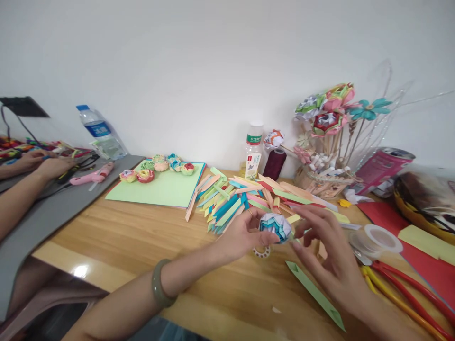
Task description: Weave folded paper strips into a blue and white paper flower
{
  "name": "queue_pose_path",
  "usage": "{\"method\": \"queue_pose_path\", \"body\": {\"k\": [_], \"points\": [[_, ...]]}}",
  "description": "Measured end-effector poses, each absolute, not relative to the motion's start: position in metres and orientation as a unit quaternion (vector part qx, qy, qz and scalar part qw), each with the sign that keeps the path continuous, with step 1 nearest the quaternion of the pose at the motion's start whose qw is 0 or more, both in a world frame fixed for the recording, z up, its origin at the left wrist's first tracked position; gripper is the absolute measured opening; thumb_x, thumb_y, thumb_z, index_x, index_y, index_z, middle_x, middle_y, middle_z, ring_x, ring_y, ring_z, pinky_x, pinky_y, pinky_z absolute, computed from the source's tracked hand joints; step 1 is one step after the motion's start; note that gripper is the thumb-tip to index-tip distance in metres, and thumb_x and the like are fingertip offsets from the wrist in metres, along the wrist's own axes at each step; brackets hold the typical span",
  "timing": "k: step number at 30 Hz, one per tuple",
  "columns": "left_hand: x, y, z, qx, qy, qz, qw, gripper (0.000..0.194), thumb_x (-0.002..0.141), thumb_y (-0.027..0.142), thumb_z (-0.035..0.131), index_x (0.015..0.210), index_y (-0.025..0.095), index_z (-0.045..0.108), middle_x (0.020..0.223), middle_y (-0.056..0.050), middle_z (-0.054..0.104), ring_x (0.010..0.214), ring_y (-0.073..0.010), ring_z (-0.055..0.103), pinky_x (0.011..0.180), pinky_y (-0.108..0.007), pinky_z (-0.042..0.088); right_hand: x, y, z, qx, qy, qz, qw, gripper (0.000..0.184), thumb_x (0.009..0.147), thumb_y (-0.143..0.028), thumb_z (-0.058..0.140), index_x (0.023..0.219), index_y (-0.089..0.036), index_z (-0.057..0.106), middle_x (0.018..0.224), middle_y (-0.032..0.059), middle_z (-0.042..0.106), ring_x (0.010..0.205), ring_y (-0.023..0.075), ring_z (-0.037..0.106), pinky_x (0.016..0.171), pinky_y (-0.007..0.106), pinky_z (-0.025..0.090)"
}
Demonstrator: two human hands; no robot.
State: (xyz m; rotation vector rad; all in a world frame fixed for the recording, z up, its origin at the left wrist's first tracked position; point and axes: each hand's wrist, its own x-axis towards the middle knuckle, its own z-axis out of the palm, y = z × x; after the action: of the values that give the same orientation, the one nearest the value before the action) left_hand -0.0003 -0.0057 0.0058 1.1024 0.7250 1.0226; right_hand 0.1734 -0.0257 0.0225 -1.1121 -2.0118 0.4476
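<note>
My left hand grips a folded paper flower, white outside with blue and teal inner petals, between thumb and fingers. Close to the flower's right side is my right hand, its fingers bent and apart, with nothing plainly held in them. Whether its fingertips touch the flower I cannot tell. A folded light green paper strip lies on the table below my right hand. Just under the flower sits a small ring-shaped roll. Behind both hands spreads a pile of folded coloured paper strips.
Several finished paper flowers rest on green paper. Red-handled pliers and a clear spool lie at right. Bottles, maroon thread and a flower-filled basket stand along the wall. A co-worker's hands are at left.
</note>
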Motion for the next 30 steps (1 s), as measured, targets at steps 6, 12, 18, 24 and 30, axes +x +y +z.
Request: {"method": "queue_pose_path", "body": {"k": [6,12,18,24,30], "points": [[-0.002,-0.008,0.000,0.458,0.268,0.389,0.753,0.049,0.059,0.048,0.067,0.094,0.017,0.051,0.089,-0.004,0.055,0.069,-0.0124,0.055,0.061,-0.027,0.047,0.169,-0.023,0.023,-0.447,-0.776,0.271,0.352,0.037,0.073,-0.029,0.064,0.108,-0.030,0.051,0.102,0.0052,0.057,0.075,0.0190,0.054,0.059,0.031,0.047],[0.000,-0.008,0.006,0.402,0.294,0.405,0.767,0.041,0.055,0.035,0.074,0.085,0.014,0.055,0.083,-0.003,0.057,0.065,-0.0107,0.056,0.056,-0.023,0.047,0.166,-0.021,0.021,-0.465,-0.680,0.391,0.410,0.036,0.064,-0.033,0.070,0.098,-0.027,0.058,0.102,0.0055,0.059,0.087,0.0238,0.057,0.065,0.034,0.049],[0.001,-0.009,0.006,0.395,0.310,0.407,0.763,0.043,0.051,0.033,0.077,0.084,0.014,0.056,0.080,-0.002,0.059,0.064,-0.0105,0.055,0.058,-0.025,0.046,0.166,-0.021,0.021,-0.462,-0.664,0.416,0.415,0.037,0.062,-0.032,0.072,0.096,-0.026,0.057,0.096,0.0049,0.060,0.081,0.0223,0.058,0.064,0.033,0.050],[0.002,-0.010,0.004,0.423,0.325,0.429,0.729,0.038,0.053,0.028,0.076,0.081,0.013,0.055,0.079,-0.002,0.058,0.065,-0.0096,0.054,0.058,-0.022,0.044,0.162,-0.021,0.019,-0.463,-0.648,0.441,0.413,0.038,0.060,-0.029,0.073,0.094,-0.024,0.058,0.090,0.0044,0.060,0.071,0.0190,0.057,0.063,0.033,0.050],[-0.002,-0.008,0.009,0.395,0.253,0.415,0.780,0.044,0.065,0.038,0.066,0.103,0.020,0.052,0.090,-0.004,0.057,0.063,-0.0110,0.059,0.057,-0.025,0.047,0.163,-0.017,0.026,-0.459,-0.579,0.538,0.407,0.037,0.063,-0.033,0.071,0.097,-0.025,0.060,0.100,0.0049,0.059,0.077,0.0196,0.058,0.066,0.033,0.049]]}}
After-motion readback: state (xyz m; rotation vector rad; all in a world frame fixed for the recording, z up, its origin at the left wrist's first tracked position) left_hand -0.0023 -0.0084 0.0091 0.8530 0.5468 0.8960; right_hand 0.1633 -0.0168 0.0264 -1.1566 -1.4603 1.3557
